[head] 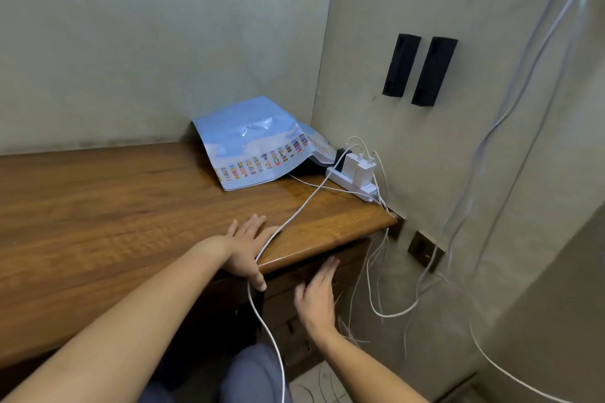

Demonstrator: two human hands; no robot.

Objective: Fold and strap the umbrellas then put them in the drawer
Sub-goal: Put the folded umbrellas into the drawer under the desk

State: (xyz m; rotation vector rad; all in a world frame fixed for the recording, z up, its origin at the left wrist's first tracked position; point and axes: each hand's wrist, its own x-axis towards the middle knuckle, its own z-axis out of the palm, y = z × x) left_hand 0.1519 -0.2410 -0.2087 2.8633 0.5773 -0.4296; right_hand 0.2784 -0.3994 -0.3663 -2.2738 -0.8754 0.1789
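A knee [252, 376] in grey-blue cloth sits lowest in view, with a white cable [262, 324] hanging down past it. Above it the right hand [316, 299] is held flat, fingers straight and together, against the dark wooden drawer front [288, 285] under the desk edge; it holds nothing. Just up and to the left of it, the left hand [247, 249] lies palm down on the wooden desk [114, 206], fingers spread on top and thumb hooked over the front edge, gripping nothing. The cable runs across this hand. Beyond the left hand's fingertips, a blue printed sheet [255, 147] is tented in the corner, beside a white power strip [350, 185] with chargers [358, 167]. No umbrella can be seen; the drawer appears shut.
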